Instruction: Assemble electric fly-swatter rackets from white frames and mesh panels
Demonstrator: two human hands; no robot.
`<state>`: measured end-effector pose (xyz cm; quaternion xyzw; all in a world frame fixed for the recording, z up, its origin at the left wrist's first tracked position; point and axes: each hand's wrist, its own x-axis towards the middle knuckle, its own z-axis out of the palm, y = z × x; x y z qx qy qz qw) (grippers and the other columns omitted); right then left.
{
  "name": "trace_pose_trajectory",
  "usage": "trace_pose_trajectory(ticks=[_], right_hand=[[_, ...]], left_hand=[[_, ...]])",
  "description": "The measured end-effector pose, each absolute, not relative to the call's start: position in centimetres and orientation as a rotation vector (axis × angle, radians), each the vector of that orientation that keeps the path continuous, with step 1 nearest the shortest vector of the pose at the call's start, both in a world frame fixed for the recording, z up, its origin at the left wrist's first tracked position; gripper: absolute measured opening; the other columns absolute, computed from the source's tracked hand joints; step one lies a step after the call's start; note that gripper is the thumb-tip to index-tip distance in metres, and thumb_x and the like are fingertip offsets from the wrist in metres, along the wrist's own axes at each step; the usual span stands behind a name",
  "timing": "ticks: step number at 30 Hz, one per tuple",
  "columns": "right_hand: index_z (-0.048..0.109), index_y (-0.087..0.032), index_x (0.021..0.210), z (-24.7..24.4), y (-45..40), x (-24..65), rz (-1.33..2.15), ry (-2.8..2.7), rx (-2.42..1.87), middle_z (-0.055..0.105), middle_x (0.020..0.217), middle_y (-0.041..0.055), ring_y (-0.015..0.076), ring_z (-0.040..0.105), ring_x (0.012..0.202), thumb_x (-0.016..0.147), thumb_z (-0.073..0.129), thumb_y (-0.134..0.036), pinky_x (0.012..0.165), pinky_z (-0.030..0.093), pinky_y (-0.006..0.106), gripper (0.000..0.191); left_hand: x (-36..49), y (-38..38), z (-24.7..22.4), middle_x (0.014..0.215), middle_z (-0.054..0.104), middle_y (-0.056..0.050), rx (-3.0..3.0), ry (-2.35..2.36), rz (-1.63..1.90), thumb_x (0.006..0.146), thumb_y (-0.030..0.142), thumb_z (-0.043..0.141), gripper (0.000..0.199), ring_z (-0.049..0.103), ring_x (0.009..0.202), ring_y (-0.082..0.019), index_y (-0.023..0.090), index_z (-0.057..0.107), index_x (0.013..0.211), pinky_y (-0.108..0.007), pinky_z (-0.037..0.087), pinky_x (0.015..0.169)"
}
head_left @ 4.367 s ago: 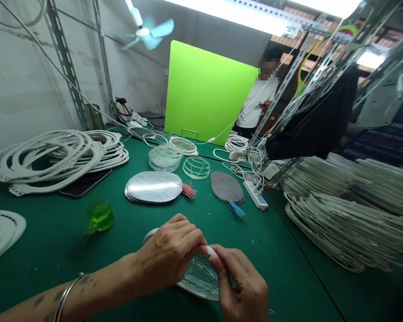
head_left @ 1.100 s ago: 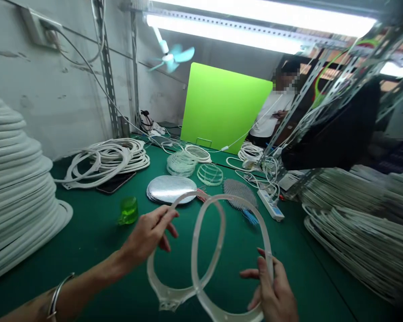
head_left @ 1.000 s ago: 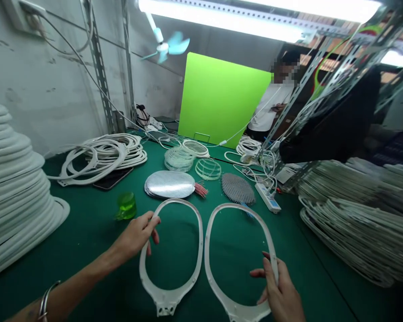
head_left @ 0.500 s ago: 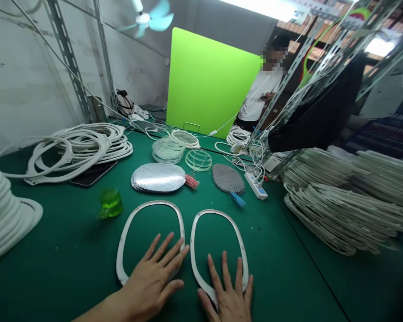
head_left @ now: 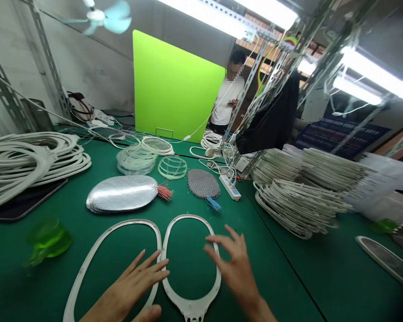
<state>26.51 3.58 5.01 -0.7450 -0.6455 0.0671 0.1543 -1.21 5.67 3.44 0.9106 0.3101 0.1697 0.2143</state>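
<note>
L oval hoop & R oval hoop, narrow white plastic rims, lie flat side by side on green mat, nearly touching, R one w/ notched tab at bottom. L hand open, fingers spread across L hoop's right rim, holding nothing. R hand open, fingers splayed, just above R hoop's right rim, empty. Beyond: foil-faced oval stack w/ pink wires, grey mesh oval w/ blue wires.

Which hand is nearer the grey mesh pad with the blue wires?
Right. The right hand is just below the grey mesh pad; the left hand is farther off, below and left of it.
</note>
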Motion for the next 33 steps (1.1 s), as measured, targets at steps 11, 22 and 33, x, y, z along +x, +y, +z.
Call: trace_pose_trajectory(ticks=[11, 22, 33], right_hand=[[0.065, -0.017, 0.095, 4.1, 21.6, 33.1, -0.081, -1.846, -2.543, 0.065, 0.105, 0.0052, 0.0231, 0.057, 0.107, 0.091, 0.059, -0.042, 0.099, 0.039, 0.048, 0.026], [0.065, -0.017, 0.097, 4.8, 21.9, 35.1, 0.205, -1.799, -2.51, 0.066, 0.104, 0.0052, 0.0211, 0.061, 0.101, 0.093, 0.058, -0.04, 0.093, 0.046, 0.045, 0.025], [0.063, -0.015, 0.104, 3.8, 21.6, 37.0, 0.575, -1.601, -2.461, 0.066, 0.1, 0.0043, 0.0175, 0.064, 0.085, 0.095, 0.056, -0.042, 0.077, 0.054, 0.037, 0.029]], left_hand=[[4.3, 10.3, 5.1, 0.125, 0.066, -0.002, 2.292, 0.77, 0.491, 0.095, 0.043, 0.048, 0.026, 0.046, 0.133, -0.029, 0.032, 0.071, 0.101, -0.052, 0.042, 0.107], [8.1, 14.4, 6.8, 0.108, 0.072, -0.003, 2.021, 0.819, 0.349, 0.092, 0.046, 0.047, 0.032, 0.066, 0.102, -0.023, 0.03, 0.073, 0.102, -0.031, 0.052, 0.087], [16.0, 24.3, 5.0, 0.09, 0.073, -0.011, 2.311, 1.249, 0.271, 0.09, 0.035, 0.048, 0.028, 0.068, 0.087, -0.029, 0.021, 0.073, 0.089, -0.036, 0.048, 0.074]])
